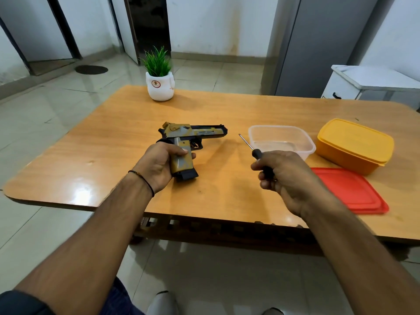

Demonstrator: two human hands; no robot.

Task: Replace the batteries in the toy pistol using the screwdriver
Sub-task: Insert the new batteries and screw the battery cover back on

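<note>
A: Your left hand [156,165] is wrapped round the grip of the toy pistol [193,135], fingers and thumb curled tight on it. A thin dark band [143,180] sits on that wrist.

B: You hold it upright over the middle of the tabletop [113,144], barrel level and pointing to your right, black base towards you. Whether the base touches the wood cannot be told from here.

A: Your right hand [284,176] is closed round the black handle of the screwdriver [256,153]. The bare shaft angles up and away to your left, its tip well apart from the pistol.

B: Just beyond that hand you have a clear container [306,153], with a yellow lidded box [354,144] beside it on the right. A red lid [350,189] lies flat near the tabletop's front edge, and a potted plant [160,85] stands at the far edge
</note>
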